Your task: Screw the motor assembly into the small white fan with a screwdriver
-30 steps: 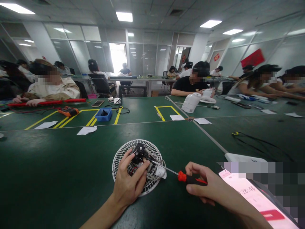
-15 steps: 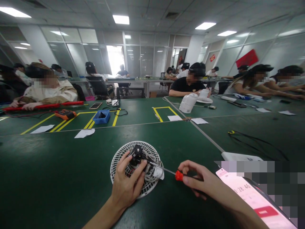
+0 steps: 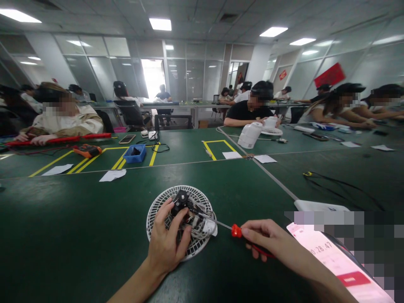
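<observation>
A round white slatted fan grille [image 3: 156,204] lies on the green table in front of me. On it sit a black mechanical part [image 3: 182,198], like a small motor unit, and a tangle of grey-white wires [image 3: 202,231] with a white tag. My left hand [image 3: 167,240] grips the black part with its fingers, the palm over the grille's near left side. In my right hand [image 3: 263,237] is a screwdriver [image 3: 236,230] with a red and black handle. Its shaft points left into the black part; the tip is hidden among the pieces.
To the right lie a phone with a running timer [image 3: 328,252] and a white case [image 3: 318,206]. A black cable [image 3: 341,189] curls beyond. Farther off are a blue bin [image 3: 134,155], an orange multimeter [image 3: 87,150] and a white fan housing [image 3: 250,135]. Several people sit around.
My right hand has shifted its hold on the screwdriver handle, the fingers lying closer along it now. The left hand's fingers have moved slightly on the black part.
</observation>
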### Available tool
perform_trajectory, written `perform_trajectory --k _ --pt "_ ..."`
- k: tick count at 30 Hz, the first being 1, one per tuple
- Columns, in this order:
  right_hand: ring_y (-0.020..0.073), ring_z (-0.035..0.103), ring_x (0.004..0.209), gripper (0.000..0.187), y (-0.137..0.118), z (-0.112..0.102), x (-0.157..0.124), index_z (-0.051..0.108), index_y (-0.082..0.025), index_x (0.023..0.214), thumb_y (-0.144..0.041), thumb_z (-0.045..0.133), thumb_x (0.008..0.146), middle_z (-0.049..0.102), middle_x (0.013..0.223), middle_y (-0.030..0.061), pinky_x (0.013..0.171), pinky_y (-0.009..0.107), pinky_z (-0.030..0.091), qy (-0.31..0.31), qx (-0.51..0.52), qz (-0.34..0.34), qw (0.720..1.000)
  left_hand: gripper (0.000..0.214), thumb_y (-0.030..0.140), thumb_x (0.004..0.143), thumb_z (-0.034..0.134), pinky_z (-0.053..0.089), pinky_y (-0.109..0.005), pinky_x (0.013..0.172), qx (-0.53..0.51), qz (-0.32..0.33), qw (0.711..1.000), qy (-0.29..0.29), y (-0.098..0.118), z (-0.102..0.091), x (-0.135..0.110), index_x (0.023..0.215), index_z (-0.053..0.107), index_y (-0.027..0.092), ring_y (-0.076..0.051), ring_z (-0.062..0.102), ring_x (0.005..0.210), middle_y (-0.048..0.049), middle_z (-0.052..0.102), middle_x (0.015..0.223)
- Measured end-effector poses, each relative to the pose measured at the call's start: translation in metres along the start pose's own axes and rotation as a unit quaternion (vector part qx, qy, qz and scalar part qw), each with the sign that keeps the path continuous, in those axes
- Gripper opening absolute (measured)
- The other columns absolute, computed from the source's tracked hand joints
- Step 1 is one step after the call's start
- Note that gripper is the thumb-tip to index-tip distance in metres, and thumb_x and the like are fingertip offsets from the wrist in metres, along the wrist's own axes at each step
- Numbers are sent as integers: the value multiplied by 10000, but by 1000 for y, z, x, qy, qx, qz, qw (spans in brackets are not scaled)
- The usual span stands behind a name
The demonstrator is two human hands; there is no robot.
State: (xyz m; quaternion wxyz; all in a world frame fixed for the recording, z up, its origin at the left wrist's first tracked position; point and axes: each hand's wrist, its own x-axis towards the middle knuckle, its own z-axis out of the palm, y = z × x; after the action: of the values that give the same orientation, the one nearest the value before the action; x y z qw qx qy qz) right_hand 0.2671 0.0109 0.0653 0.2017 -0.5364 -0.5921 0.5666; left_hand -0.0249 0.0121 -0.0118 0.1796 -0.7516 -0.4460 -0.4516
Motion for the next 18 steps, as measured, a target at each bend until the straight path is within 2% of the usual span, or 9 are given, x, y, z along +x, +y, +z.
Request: perform_trajectory --k 2,5,8,10,12,18 --pt "122 562 595 515 0 -1 -1 702 -145 924 -652 639 855 617 749 16 510 223 407 16 -10 -9 1000 433 191 907 605 440 -490 1145 8 -1 1000 -7 -1 1 -1 1336 557 149 -336 423 1393 -184 385 1448" --pt "154 616 714 420 -1 -3 -3 677 -194 1039 -479 811 762 663 817 6 608 233 469 49 -18 -57 997 448 176 909 597 417 -496 1160 12 -2 1000 -16 -2 2 -1 1356 562 174 -335 413 1400 -176 358 1477" --pt "171 641 760 360 -3 -3 -5 656 -208 964 -348 860 702 695 861 10 608 228 482 60 -19 -49 997 445 174 904 605 406 -494 1170 4 -5 1000 -19 -3 2 -1 1348 579 195 -328 407 1404 -163 349 1481" --pt "148 614 660 307 -4 -2 -6 658 -194 923 -381 821 743 681 800 10 529 220 460 57 -11 -23 998 438 174 902 606 408 -489 1169 0 -7 1000 -17 -3 1 0 1339 588 203 -320 406 1404 -156 348 1481" --pt "127 583 593 332 -5 -1 -6 674 -176 935 -426 804 760 655 740 1 503 219 461 54 -1 -20 998 426 178 901 609 416 -486 1163 -2 -9 1000 -15 -3 0 0 1326 596 211 -312 408 1401 -151 347 1487" --pt "103 547 523 440 -5 0 -3 706 -136 931 -494 835 710 618 680 -7 446 208 448 57 34 -17 998 367 223 897 630 452 -504 1112 -10 -29 999 -27 -4 -1 0 1263 610 229 -308 414 1379 -147 345 1496"
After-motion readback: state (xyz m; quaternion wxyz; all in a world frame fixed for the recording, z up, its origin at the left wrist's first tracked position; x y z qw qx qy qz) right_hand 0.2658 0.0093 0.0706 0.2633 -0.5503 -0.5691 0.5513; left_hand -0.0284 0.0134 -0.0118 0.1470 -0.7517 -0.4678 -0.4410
